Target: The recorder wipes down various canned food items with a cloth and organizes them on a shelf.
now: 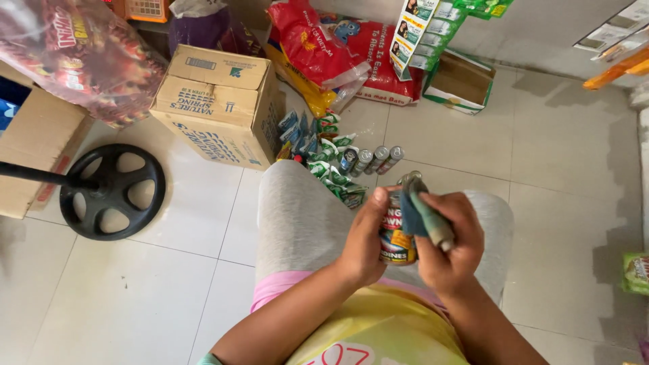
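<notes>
Seen from above, the left hand point(365, 236) grips a labelled tin can point(397, 238) over the lap while the right hand point(449, 243) presses a blue-green cloth point(420, 211) on it; other cans point(370, 159) lie beyond, wiping apparently unfinished

Labelled tin can point(397, 238), red/yellow/dark print, held upright over the grey-clad lap point(304, 216), gripped at its side by the left hand point(365, 243), with a folded blue-green cloth point(422, 213) pressed against its upper right side by the right hand point(449, 247).
</notes>
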